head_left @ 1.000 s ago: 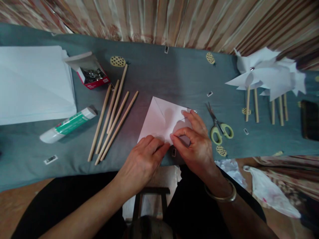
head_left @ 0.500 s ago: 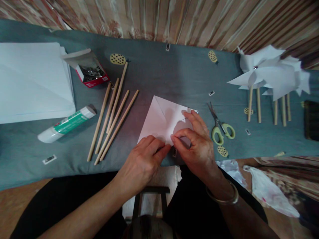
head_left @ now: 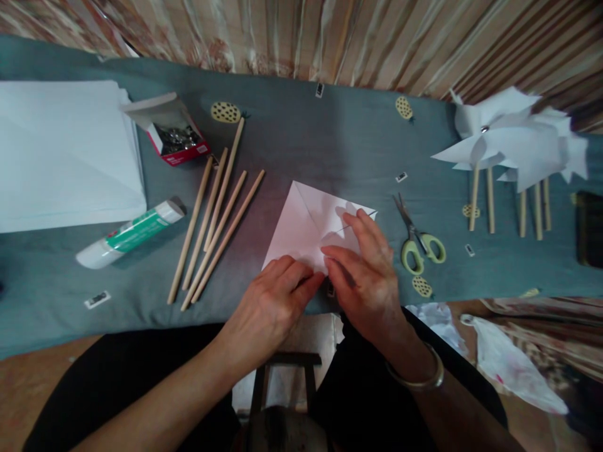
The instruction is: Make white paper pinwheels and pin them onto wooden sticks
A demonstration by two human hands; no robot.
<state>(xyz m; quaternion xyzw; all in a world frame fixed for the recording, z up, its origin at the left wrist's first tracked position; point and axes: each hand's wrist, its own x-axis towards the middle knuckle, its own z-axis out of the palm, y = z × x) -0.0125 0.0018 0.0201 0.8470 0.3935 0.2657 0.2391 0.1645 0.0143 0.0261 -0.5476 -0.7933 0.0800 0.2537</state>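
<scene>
A square white sheet of paper (head_left: 293,227) lies on the cloth in front of me, one corner towards me, with a crease from the far corner and a cut line near the right one. My left hand (head_left: 277,298) grips its near edge, thumb and forefinger pinched close to the near corner. Beside it, my right hand (head_left: 367,276) has thumb and forefinger drawn together on the paper by that corner. The other right fingers rest over the sheet's right part, hiding some of it. Scissors (head_left: 413,235) with light green handles lie right of my right hand.
Several wooden sticks (head_left: 214,238), a glue stick (head_left: 136,233), an opened red box (head_left: 181,150) of metal pieces and a paper stack (head_left: 66,157) are to the left. Paper pinwheels (head_left: 511,135) on sticks and a dark object (head_left: 588,229) lie at the right. Grey-green cloth (head_left: 301,138) covers the table.
My right hand has shifted slightly left, with its forefinger straighter along the paper. My left hand stays at the near edge. The whole view has moved a little.
</scene>
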